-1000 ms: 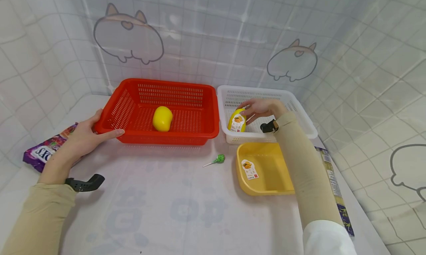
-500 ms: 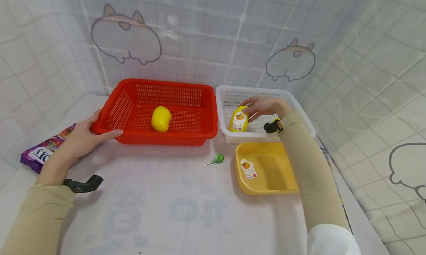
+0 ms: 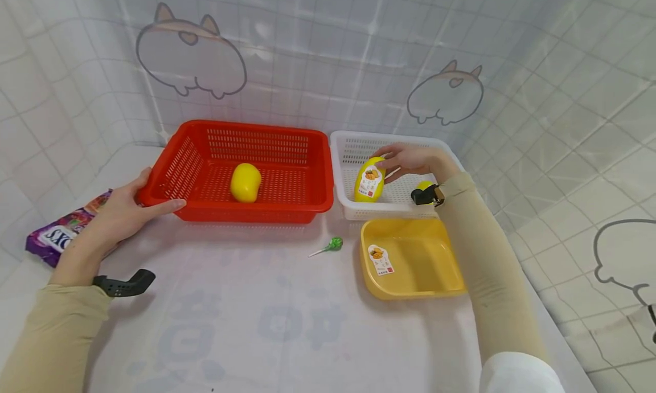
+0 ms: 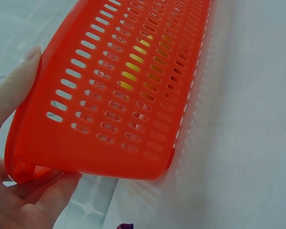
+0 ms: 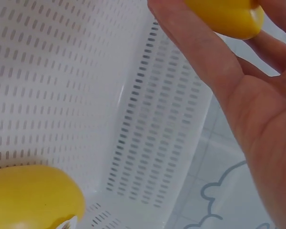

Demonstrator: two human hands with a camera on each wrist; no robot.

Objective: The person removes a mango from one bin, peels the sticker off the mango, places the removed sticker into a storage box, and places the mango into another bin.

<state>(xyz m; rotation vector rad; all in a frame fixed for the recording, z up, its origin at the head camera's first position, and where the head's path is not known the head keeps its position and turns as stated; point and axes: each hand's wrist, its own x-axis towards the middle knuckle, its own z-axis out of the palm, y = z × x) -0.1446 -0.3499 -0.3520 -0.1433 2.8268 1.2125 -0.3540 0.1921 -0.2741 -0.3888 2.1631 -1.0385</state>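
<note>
So, at the far left lies a shiny purple plastic bag [image 3: 53, 233]. Next, the left hand [image 3: 120, 211] has its fingers and thumb around the corner of a red plastic basket with holes [image 3: 246, 212]; a smooth yellow mango-shaped fruit [image 3: 246, 182] sits inside. Further right, the right hand [image 3: 407, 158] grips a yellow oval fruit with a white sticker [image 3: 370, 181], in a white plastic basket with holes [image 3: 397, 211]. This looks like the picking-up step. I can't tell if that fruit touches the bottom. Next seems to need a snug hold and a lift above the rim. Beside it, another yellow fruit [image 3: 424, 185] is partly hidden.
</note>
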